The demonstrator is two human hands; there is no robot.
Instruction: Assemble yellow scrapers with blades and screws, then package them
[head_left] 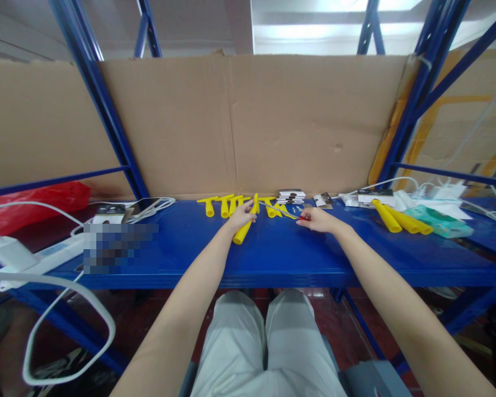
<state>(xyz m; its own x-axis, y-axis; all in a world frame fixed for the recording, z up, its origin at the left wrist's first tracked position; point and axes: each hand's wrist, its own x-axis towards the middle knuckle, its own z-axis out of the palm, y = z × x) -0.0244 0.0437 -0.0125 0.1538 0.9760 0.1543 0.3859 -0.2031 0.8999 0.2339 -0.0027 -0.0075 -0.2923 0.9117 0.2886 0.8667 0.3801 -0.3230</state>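
My left hand (243,216) is closed around a yellow tapered plastic tube (240,236), which stands tilted with its wide round end low and toward me. My right hand (317,219) is closed on the red handle of a screwdriver (287,212). Its thin metal shaft points left, with the tip close to the upper part of the held tube; whether they touch I cannot tell. Several more yellow pieces with tubular handles (225,208) lie in a row behind and beside my left hand, some partly hidden by it.
Small boxes or cards (290,197) are stacked behind my right hand. Farther right lie yellow tubes (405,219) and a green plastic packet (440,221). At left are a white power strip (62,253), cables and a red bag (37,204). A cardboard sheet (306,121) backs the blue shelf (182,248).
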